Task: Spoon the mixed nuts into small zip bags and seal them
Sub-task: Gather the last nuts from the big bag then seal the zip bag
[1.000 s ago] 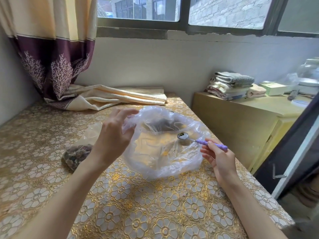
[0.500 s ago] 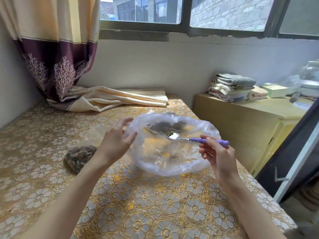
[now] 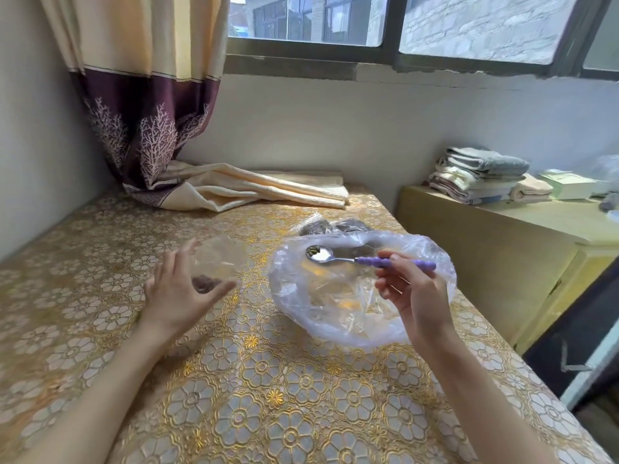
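While the left hand [image 3: 177,296] is reaching spread-fingered toward the small, barely filled clear zip bag [image 3: 217,266], the right hand [image 3: 415,293] is pinching a purple-handled metal spoon [image 3: 365,259] carrying few nuts.

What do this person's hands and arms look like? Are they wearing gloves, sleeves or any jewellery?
Both arms are bare up to the bottom edge of the picture, no sleeves showing. The left hand and right hand wear no gloves, and no rings, watch or bracelet can be seen.
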Available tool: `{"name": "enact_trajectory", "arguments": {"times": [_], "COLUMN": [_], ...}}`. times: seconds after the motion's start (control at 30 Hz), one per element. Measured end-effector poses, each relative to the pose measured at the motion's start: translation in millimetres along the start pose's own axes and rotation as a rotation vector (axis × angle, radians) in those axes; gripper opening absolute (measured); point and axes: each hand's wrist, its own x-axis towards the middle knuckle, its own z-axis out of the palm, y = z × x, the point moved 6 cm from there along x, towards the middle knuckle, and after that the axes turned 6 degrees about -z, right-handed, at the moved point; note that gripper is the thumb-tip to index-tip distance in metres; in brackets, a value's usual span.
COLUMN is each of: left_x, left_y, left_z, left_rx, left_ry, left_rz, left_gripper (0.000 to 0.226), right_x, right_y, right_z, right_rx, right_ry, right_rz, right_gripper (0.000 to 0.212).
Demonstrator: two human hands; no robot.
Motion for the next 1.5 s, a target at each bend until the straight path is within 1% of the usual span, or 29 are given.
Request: {"name": "enact_trajectory", "arguments": {"times": [0.07, 0.17, 0.23, 0.3, 0.43, 0.57, 0.67, 0.77, 0.83, 0.93, 1.0, 1.07, 1.17, 1.23, 1.3, 1.4, 1.5], "left_x": [3, 7, 8, 6, 2, 0, -2, -3, -4, -6, -7, -7, -7, -8, -8, -10, -14], "left_y": [-12, -24, -29, -31, -27, -26, -22, -18, -17, -18, -18, -17, -16, -10, -9, -8, -1], "left_z": [10, 12, 10, 9, 4, -1, 0, 0, 0, -2, -2, 0, 2, 2, 0, -5, -7], "left_rx": [0.057, 0.017, -0.043, -0.029, -0.073, -0.165, -0.204, -0.269, -0.347, -0.462, -0.498, -0.502, -0.483, -0.480, -0.483, -0.494, -0.476], "left_ry": [-0.106, -0.173, -0.188, -0.191, -0.139, -0.099, -0.124, -0.148, -0.154, -0.133, -0.121, -0.119, -0.111, -0.129, -0.125, -0.097, -0.041], "left_rz": [-0.010, -0.036, -0.066, -0.059, -0.018, -0.042, -0.046, -0.047, -0.078, -0.131, -0.152, -0.149, -0.134, -0.105, -0.094, -0.104, -0.071], "left_gripper": [0.114, 0.117, 0.110, 0.098, 0.076, 0.069, 0.060, 0.047, 0.052, 0.070, 0.073, 0.071, 0.067, 0.066, 0.062, 0.057, 0.057], "right_x": [3, 7, 10, 12, 18, 21, 21, 18, 16, 11, 8, 7, 9, 13, 17, 21, 18], "right_y": [2, 7, 10, 12, 12, 16, 17, 15, 13, 8, 4, 4, 6, 3, -2, -10, -15], "right_z": [7, 23, 38, 53, 81, 101, 112, 124, 132, 139, 141, 139, 132, 118, 103, 72, 33], "right_rx": [0.000, 0.005, 0.011, 0.025, 0.040, -0.035, -0.088, -0.168, -0.237, -0.325, -0.355, -0.363, -0.275, -0.141, -0.017, 0.052, -0.022], "right_ry": [-0.016, -0.049, -0.086, -0.130, -0.190, -0.236, -0.294, -0.393, -0.473, -0.585, -0.639, -0.655, -0.585, -0.474, -0.372, -0.193, -0.041], "right_rz": [0.005, 0.006, 0.005, 0.000, -0.032, -0.049, -0.074, -0.137, -0.196, -0.306, -0.350, -0.352, -0.275, -0.213, -0.176, -0.162, -0.168], "right_gripper": [0.019, 0.023, 0.023, 0.022, 0.020, 0.018, 0.017, 0.016, 0.016, 0.023, 0.030, 0.033, 0.028, 0.021, 0.019, 0.025, 0.041]}}
